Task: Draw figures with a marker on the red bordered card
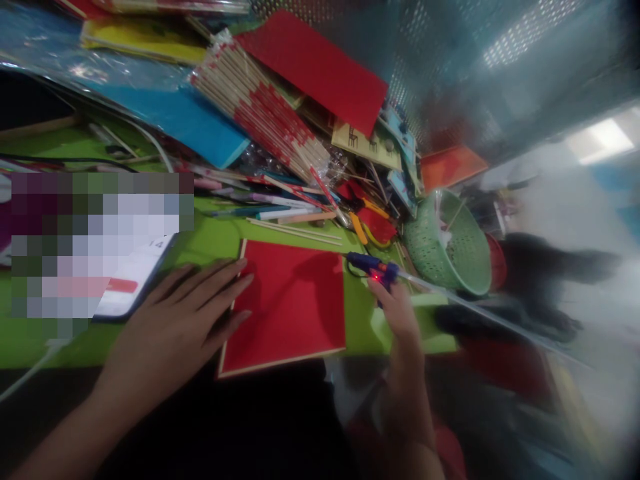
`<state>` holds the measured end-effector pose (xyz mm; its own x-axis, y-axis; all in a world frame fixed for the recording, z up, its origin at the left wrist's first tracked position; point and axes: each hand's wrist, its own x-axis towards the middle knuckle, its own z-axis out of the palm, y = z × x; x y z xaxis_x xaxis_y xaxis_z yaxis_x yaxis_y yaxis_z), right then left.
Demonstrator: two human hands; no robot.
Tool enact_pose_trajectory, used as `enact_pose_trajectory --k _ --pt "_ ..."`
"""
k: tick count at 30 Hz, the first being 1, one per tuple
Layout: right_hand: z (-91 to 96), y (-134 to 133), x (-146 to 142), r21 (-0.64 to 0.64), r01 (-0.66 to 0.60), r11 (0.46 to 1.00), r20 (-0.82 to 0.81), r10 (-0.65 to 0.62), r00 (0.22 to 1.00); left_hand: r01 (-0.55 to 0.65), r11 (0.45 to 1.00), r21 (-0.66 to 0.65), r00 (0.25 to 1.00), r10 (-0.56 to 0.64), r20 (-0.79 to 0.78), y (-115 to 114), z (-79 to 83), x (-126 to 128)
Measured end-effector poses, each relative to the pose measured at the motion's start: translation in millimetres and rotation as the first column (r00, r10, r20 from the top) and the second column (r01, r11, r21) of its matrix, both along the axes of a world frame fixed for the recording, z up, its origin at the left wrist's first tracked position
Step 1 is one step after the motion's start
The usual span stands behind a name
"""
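Observation:
A red square panel (287, 303) with pale stick-like edging lies at the front of the green table. My left hand (193, 310) rests flat on its left edge, fingers stretched out. In my right hand (395, 307) is a dark blue glue gun (373, 263) with a small red light glowing on it. A long translucent glue stick (480, 310) runs out of its back toward the right. The gun's nozzle points left, at the panel's upper right corner; whether it touches the edge I cannot tell.
A phone (135, 273) with a lit screen lies left of my left hand. Bundled sticks in plastic (260, 100), red card (320, 67) and blue card (175, 113) are piled at the back. Pens (290, 212), yellow-handled scissors (367, 230) and a green basket (445, 243) stand behind the glue gun.

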<state>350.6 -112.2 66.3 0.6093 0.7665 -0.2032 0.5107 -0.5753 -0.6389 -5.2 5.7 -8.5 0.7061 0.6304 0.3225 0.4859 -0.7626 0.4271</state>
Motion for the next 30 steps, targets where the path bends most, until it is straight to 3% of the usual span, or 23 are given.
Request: enact_pose_trajectory --k 14,23,30 --pt "2.5 11 -18 0.023 -0.089 0.996 -0.021 0.089 0.996 -0.010 0.999 -0.039 1.000 0.011 0.012 0 -0.9 0" --pt "1.8 0 -6 0.024 0.010 1.000 0.026 -0.011 1.000 0.006 1.000 0.009 1.000 -0.006 0.023 1 -1.9 -1" --pt "-2.3 0 -6 0.017 0.002 1.000 0.015 -0.002 1.000 0.004 1.000 0.008 1.000 -0.004 0.030 0 -1.2 0"
